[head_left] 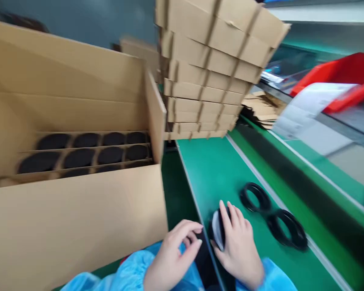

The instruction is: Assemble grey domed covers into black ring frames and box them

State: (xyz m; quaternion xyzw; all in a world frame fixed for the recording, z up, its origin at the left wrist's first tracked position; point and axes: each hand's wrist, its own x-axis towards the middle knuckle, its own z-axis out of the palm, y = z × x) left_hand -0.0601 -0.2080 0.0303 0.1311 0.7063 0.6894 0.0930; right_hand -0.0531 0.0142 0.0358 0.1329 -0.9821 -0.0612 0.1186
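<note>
My right hand (241, 246) is closed around a round black part with a pale grey face (218, 230), tilted on its edge at the left side of the green work surface (206, 161). Nothing is in my left hand (176, 252); its fingers are loosely bent, with a gap to the thumb, just left of that part. To the right lie two black rings (255, 197), the nearer black ring (287, 229) close to the pale rail. At left, an open cardboard box (75, 214) holds several round black pieces (79, 157) in cardboard dividers.
A tall stack of cardboard dividers (200, 81) rises at the far end of the green surface. On the right are a red bin (336, 81), hanging white paper sheets (309, 105) and a metal shelf edge (348, 125). The box wall stands close to my left arm.
</note>
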